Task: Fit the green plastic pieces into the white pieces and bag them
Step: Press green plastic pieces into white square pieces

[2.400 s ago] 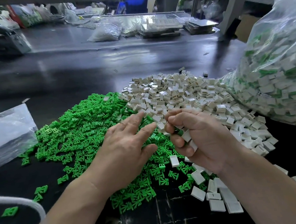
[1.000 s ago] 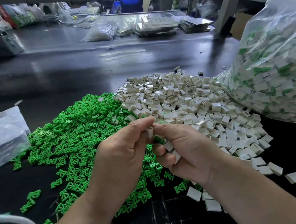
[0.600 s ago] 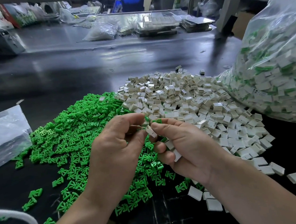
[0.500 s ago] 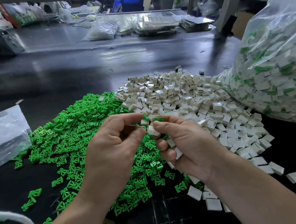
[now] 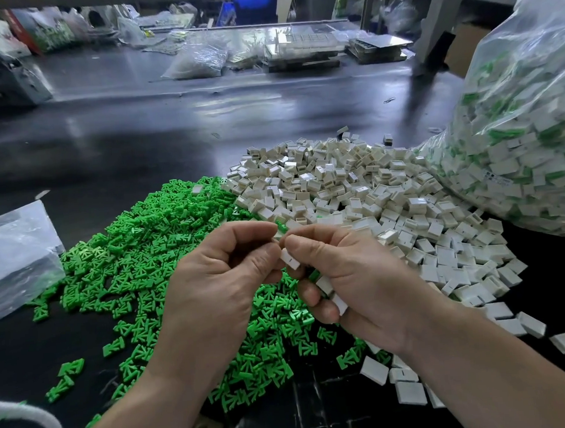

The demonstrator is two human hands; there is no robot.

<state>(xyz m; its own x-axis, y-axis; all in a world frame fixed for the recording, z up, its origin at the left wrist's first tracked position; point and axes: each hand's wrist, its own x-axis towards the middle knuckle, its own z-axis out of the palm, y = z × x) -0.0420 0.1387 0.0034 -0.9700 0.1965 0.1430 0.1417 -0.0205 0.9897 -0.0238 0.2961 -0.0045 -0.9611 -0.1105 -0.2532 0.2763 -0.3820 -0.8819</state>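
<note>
1. Both hands are raised just above the near edge of the table (image 5: 137, 133), fingertips meeting over the seam where the two heaps join.
2. Right hand (image 5: 354, 282): thumb and forefinger pinch a white piece (image 5: 290, 259) and hold it tilted. The lower fingers curl in and trap spare white pieces (image 5: 325, 284) against the palm.
3. Left hand (image 5: 219, 284): thumb and forefinger are closed in a pinch on the left end of the same white piece. The other fingers are folded into the palm.
4. A green piece (image 5: 281, 227) shows at the top of the joint, between the two forefinger tips. I cannot tell how far it sits inside the white piece, nor which hand holds it.
5. Green pile (image 5: 150, 241): a wide heap at left centre, running under both hands, with strays scattered toward the near left.
6. White pile (image 5: 339, 184): the right centre heap, touching the green pile on its left side. Loose white pieces (image 5: 373, 370) lie flat on the table below the right wrist.
7. Large clear bag (image 5: 517, 133): at the far right, bulging with white pieces that show green in them. Its foot touches the white pile.
8. Small clear bag (image 5: 12, 253): lying at the left edge, just beside the green pile.
9. On the far side of the table are a plastic bundle (image 5: 195, 60) and stacked trays (image 5: 300, 47).
</note>
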